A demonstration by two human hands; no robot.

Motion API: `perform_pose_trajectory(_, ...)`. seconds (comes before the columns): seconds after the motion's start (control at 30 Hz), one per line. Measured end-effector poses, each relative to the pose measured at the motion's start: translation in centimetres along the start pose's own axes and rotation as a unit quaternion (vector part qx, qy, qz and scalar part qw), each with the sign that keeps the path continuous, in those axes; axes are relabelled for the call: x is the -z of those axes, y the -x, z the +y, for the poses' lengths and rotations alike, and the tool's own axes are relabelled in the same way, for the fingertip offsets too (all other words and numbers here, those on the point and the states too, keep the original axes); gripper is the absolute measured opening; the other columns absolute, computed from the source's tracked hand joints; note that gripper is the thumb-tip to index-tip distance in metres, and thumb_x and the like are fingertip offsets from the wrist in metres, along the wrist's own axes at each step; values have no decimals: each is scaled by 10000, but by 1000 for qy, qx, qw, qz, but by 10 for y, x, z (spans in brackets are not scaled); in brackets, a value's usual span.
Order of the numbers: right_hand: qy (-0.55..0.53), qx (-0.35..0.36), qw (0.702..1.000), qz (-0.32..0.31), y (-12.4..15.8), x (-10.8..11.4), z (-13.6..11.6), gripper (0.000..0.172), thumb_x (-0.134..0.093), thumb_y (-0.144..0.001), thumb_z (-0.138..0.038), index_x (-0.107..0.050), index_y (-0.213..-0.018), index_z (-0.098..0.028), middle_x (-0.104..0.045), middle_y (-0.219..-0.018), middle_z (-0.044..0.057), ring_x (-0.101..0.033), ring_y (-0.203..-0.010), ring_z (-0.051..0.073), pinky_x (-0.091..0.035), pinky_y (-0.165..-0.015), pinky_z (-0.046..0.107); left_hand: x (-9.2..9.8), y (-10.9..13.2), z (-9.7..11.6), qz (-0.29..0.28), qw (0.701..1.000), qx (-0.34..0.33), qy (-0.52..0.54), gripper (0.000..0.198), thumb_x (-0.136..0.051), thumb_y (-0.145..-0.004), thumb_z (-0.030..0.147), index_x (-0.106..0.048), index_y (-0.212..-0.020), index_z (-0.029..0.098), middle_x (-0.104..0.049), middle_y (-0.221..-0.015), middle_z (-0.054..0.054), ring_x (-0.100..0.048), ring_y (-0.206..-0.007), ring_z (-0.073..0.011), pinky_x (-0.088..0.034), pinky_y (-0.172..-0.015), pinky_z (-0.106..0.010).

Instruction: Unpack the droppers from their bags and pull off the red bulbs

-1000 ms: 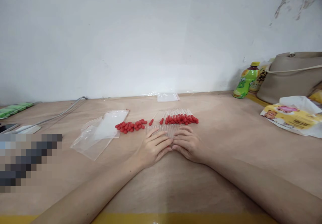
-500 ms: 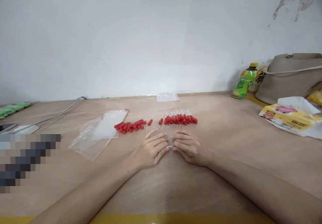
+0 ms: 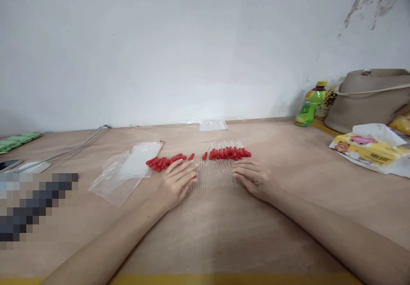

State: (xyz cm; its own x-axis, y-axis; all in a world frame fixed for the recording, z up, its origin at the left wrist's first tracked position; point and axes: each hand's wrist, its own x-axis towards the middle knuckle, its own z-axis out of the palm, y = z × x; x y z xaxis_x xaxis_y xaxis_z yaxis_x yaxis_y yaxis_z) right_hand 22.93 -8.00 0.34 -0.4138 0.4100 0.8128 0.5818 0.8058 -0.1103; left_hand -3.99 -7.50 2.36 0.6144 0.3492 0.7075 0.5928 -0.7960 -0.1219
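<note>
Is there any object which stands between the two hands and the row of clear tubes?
Nothing visible stands in between: the left hand and right hand are at opposite ends of the row of clear tubes. The red bulbs lie beyond or beside, not between.

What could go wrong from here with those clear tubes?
1. The row of clear tubes seems to lie loose on the table between the hands, so an uneven push might roll some out of line.
2. One crosswise tube at the fingertips of the right hand could skew its neighbours.
3. The left hand sits right by the left red-tipped pile and might knock it.
</note>
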Motion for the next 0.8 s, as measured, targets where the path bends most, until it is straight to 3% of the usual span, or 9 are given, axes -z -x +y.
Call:
perform_pose_trajectory(0.1, 56, -85, 995, -23, 2, 0, 7, 170, -509, -843, -278, -666, -874, -222, -683, -785, 24, -600, -713, 139, -420, -688, 299, 16, -2, -25, 48, 989, 134, -28, 179, -507, -837, 273, -646, -927, 204, -637, -842, -54, -587, -791, -168, -467, -699, -308)
perform_pose_trajectory(0.17, 84, -130, 988, -21, 5, -3, 11, 205, -482, -851, -289, -668, -905, -223, -680, -789, 29, -596, -694, 132, -380, -686, 293, 29, -2, -48, 64, 959, 270, -52, 239, -486, -836, 337, -652, -936, 198, -580, -750, -36, -557, -691, -147, -449, -636, -278)
perform_pose_trajectory(0.23, 100, -164, 981, -19, 7, -6, 14, 234, -453, -854, -286, -662, -928, -211, -673, -779, 34, -591, -674, 131, -357, -683, 290, 40, 2, -73, 47, 924, 375, -50, 287, -514, -794, 405, -636, -956, 202, -546, -665, -1, -537, -622, -139, -430, -597, -265)
perform_pose_trajectory(0.33, 107, -196, 974, -29, 8, -9, 16, 238, -439, -839, -271, -648, -920, -190, -662, -756, 36, -583, -642, 136, -337, -664, 289, 46, 13, -104, 10, 888, 460, -3, 366, -562, -718, 468, -577, -952, 187, -548, -629, 26, -525, -555, -128, -417, -552, -247)
perform_pose_trajectory(0.53, 106, -236, 965, -48, 6, -7, 14, 195, -455, -798, -227, -626, -883, -191, -661, -746, 19, -585, -649, 148, -324, -676, 294, 31, 24, -116, -40, 875, 482, 3, 356, -593, -649, 520, -532, -736, 180, -581, -641, 2, -538, -580, -142, -415, -559, -245)
perform_pose_trajectory(0.67, 106, -243, 962, -58, 6, -7, 14, 193, -453, -798, -231, -630, -868, -202, -659, -739, 11, -581, -634, 143, -313, -683, 298, 31, 23, -113, -65, 880, 470, -34, 388, -412, -784, 535, -557, -693, 186, -604, -652, -11, -558, -624, -164, -393, -596, -255)
perform_pose_trajectory(0.8, 114, -246, 960, -66, 6, -8, 14, 196, -461, -796, -231, -641, -872, -215, -658, -755, 2, -580, -630, 133, -306, -676, 291, 38, 25, -113, -33, 884, 458, -89, 439, -286, -857, 487, -572, -715, 186, -615, -682, -27, -560, -658, -179, -377, -606, -261)
